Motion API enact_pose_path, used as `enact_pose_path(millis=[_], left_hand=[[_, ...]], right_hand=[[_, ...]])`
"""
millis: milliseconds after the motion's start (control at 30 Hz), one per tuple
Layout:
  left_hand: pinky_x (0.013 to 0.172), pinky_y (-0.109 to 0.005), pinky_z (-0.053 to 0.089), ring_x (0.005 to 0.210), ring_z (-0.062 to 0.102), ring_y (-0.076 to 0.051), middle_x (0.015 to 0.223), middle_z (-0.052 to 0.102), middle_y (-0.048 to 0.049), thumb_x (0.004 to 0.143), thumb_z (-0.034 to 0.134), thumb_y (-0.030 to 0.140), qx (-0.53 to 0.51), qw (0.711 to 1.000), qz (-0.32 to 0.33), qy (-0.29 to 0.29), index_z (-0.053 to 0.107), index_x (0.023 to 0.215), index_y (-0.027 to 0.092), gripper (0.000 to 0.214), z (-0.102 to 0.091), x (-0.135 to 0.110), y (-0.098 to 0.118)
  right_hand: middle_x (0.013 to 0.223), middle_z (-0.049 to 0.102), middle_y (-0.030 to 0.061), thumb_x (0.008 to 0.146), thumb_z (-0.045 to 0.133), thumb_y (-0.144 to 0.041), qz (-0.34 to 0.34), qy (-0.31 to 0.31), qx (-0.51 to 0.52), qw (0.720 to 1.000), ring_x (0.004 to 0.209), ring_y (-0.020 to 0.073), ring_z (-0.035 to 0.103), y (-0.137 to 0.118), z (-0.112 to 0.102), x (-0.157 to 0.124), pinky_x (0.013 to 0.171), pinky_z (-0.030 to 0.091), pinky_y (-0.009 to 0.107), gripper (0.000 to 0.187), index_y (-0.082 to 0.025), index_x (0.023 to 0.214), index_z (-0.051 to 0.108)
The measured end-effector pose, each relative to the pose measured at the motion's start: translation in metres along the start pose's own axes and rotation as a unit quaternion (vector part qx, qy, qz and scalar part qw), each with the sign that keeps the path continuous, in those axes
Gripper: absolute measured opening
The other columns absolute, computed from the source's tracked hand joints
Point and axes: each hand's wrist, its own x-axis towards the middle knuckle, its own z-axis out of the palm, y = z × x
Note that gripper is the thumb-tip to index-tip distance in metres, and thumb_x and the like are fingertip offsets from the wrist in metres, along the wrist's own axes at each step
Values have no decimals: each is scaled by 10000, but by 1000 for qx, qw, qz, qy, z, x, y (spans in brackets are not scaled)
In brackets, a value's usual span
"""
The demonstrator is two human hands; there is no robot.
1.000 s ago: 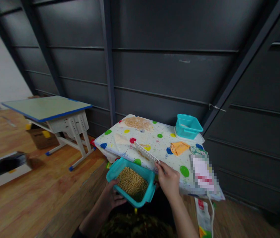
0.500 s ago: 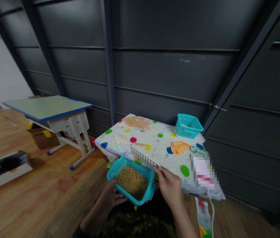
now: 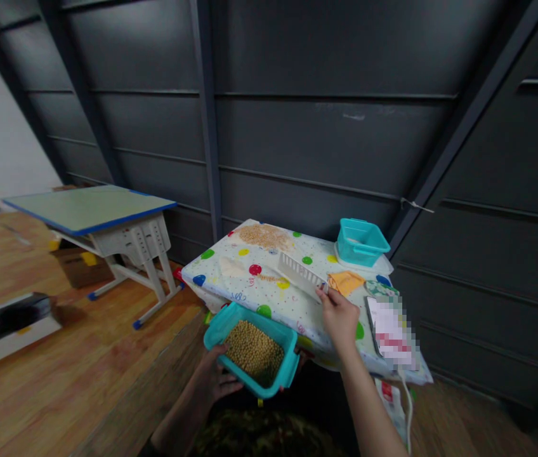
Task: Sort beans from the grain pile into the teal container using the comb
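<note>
My left hand point(image 3: 214, 379) grips a teal plastic tub point(image 3: 252, 348) full of yellowish beans from below, held just under the near edge of a small table with a dotted cloth point(image 3: 297, 304). My right hand point(image 3: 340, 317) is closed on one end of a flat white slatted scraper point(image 3: 299, 274), which reaches out over the cloth toward a thin trail of beans point(image 3: 269, 278). A bigger heap of beans point(image 3: 263, 235) lies at the table's far left corner.
A second teal tub point(image 3: 361, 242) stands on a white lid at the back right. An orange cloth point(image 3: 346, 282) and a blurred-out flat item point(image 3: 391, 333) lie to the right. A blue-edged desk point(image 3: 91, 208) stands on the wood floor at left. Dark panelled wall behind.
My right hand has lifted the white scraper away from the tub's rim and carried it up and right, out over the table. The tub in my left hand has stayed put.
</note>
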Motion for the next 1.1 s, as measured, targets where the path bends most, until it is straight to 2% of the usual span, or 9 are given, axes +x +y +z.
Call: enact_pose_path(millis=[100,267,433,800,967,1100], left_hand=[[933,-506,647,854,763,-319,960,686,-52,882,768,471,-10,999,8,-32,474,1316,279,558,-4,-3,-1],[932,-498,635,849,773,-322,939,687,-35,903,760,446,-8,1000,-8,-28,481,1305,280,516,-7,1,-1],[877,-483,668,845,771,-323,924,646,-37,941,711,412,-7,1000,-8,-17,483,1247,267,408,-3,-3,2],[809,-446,693,804,773,-304,969,650,-54,1007,570,365,13,1000,-20,-3,413,1452,238,489,5,-12,8],[844,-458,698,843,778,-313,958,633,-48,978,594,346,11,1000,-11,-3,404,1463,252,529,4,-14,6],[853,-462,690,835,771,-313,990,639,-61,943,650,416,8,1000,-13,-8,394,1452,276,587,-2,-4,1]], right_hand=[[644,758,95,933,534,-822,7,-33,-4,999,570,234,653,3,6,17,569,451,313,706,-203,690,772],[552,653,41,915,537,-846,11,-52,7,999,549,191,574,3,10,16,574,418,291,713,-213,632,702],[609,700,55,897,573,-830,15,-59,29,998,571,200,591,2,13,15,588,444,300,685,-203,673,737],[694,754,74,821,672,-689,46,-111,104,987,656,237,631,3,20,20,618,453,318,515,-195,739,790],[633,686,51,822,681,-678,38,-117,109,986,616,211,565,-1,20,20,568,400,304,494,-212,664,728],[573,609,19,843,657,-702,28,-98,90,991,578,185,517,-4,21,21,559,368,295,526,-224,624,664]])
